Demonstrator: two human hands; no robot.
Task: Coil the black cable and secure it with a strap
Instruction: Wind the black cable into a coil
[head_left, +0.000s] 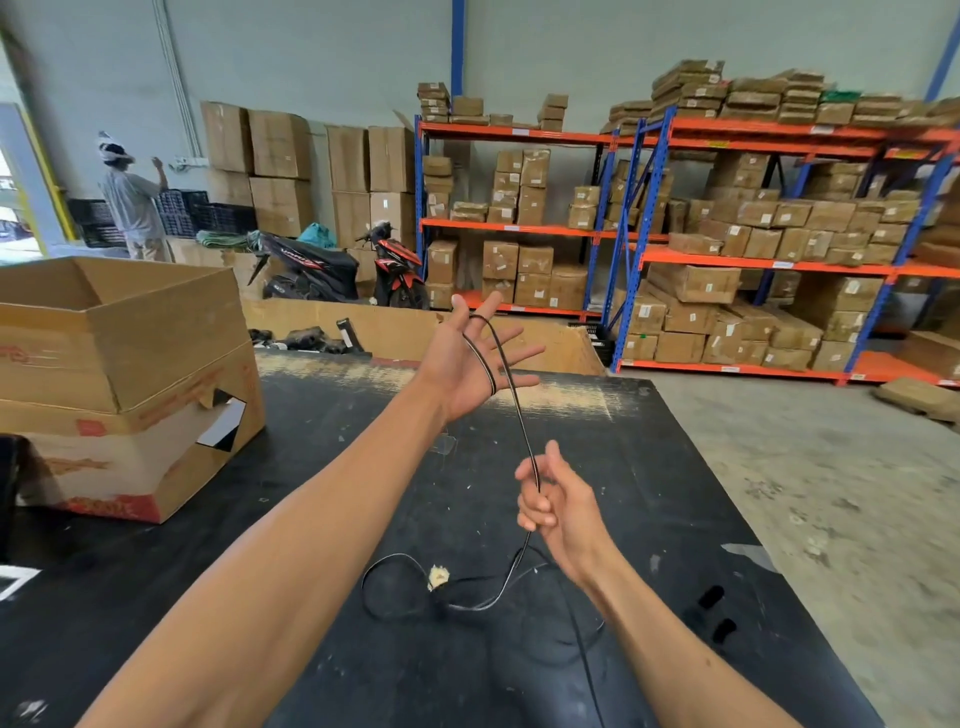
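Our right hand (553, 499) pinches the thin black cable (511, 395); our left hand (470, 358), fingers spread, wears its loop. Slack curls on the matte black table (311, 467), a cardboard box (119, 384) crowding its left edge.

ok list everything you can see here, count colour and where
black cable: one, looped over the left hand's fingers, through the right hand, slack on the table
table: one, black, in front
open cardboard box: one, brown, table's left side
paper scrap: one, pale, beside the cable slack
small black pieces: two, table's right side
shelving racks: orange and blue, stacked with brown cartons, right rear
motorbikes: two, black and red-black, rear
person: one, grey top, far left
left hand: fingers spread
right hand: gripping the cable
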